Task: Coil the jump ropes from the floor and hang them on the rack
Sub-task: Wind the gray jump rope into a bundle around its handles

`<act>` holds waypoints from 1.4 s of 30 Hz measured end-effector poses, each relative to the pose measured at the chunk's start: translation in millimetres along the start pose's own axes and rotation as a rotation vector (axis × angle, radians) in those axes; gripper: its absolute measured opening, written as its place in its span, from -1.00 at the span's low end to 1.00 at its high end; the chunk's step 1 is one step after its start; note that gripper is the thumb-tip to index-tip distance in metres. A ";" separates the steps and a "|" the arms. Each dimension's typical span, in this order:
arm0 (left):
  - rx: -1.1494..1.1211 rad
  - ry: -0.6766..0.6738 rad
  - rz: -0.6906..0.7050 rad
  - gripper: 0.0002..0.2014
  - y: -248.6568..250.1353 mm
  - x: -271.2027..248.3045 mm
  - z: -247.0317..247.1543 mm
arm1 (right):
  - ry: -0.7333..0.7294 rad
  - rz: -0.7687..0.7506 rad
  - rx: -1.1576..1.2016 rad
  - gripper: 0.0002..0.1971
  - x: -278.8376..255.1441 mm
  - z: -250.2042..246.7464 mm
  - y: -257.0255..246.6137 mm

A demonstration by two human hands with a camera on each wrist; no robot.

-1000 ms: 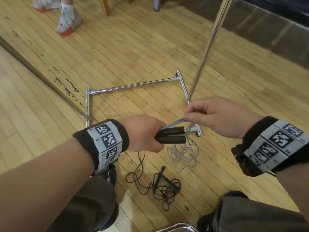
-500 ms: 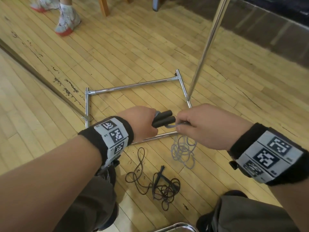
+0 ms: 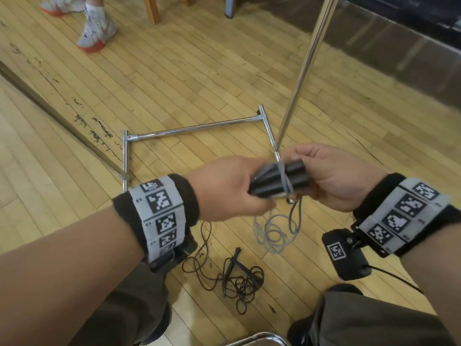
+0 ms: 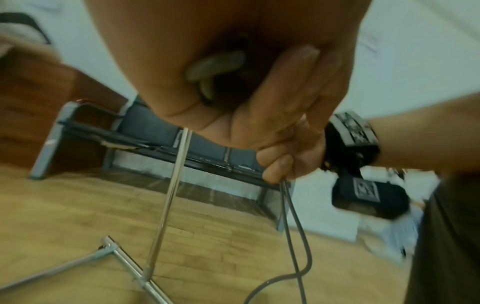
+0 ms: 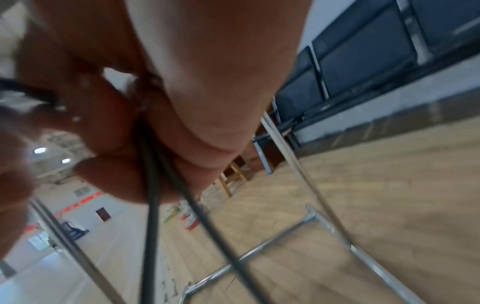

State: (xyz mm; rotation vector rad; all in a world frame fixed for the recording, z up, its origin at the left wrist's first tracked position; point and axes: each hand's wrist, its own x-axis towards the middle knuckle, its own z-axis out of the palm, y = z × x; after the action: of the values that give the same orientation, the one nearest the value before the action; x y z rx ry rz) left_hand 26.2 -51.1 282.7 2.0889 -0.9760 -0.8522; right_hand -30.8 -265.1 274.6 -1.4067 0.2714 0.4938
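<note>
- A dark jump rope (image 3: 234, 275) lies tangled on the wooden floor (image 3: 174, 71), nearest the person's legs.
- The left hand (image 3: 224, 188) grips the two black handles (image 3: 277, 181) together.
- The right hand (image 3: 331, 176) pinches the grey rope (image 3: 274, 233), apparently looped around the handles; slack trails to the floor.
- Beyond stands the chrome rack (image 3: 194, 128), its base on the floor.

The left hand (image 3: 224, 188) grips two black handles (image 3: 277, 181) held side by side, a grey cord (image 3: 284, 179) looped round them. The right hand (image 3: 331, 176) holds their other end. Grey loops (image 3: 274, 232) hang beneath. A dark rope (image 3: 239, 278) lies tangled on the wooden floor (image 3: 199, 71), near the chrome rack (image 3: 194, 128).
</note>
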 end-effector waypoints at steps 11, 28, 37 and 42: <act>0.527 -0.064 -0.420 -0.83 -37.8 22.8 4.1 | -0.107 -0.040 -1.341 -0.68 -3.5 43.5 -2.4; 0.074 0.231 -0.050 -0.86 -12.6 13.6 -2.7 | 0.104 0.050 -0.206 -0.69 10.1 18.9 14.2; 0.574 -0.117 -0.374 -0.93 -34.1 18.7 2.3 | -0.159 -0.030 -1.384 -0.77 -2.6 63.0 5.0; 0.600 -0.273 -0.081 -0.70 -21.5 11.3 20.4 | -0.106 -0.012 -1.221 -0.85 -10.9 35.7 -20.5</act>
State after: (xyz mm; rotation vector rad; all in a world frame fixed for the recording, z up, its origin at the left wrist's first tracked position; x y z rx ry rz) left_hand 24.3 -55.6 251.3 2.5686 -1.4382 -0.9918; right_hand -34.2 -233.7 303.1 -2.5442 -0.1849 0.7725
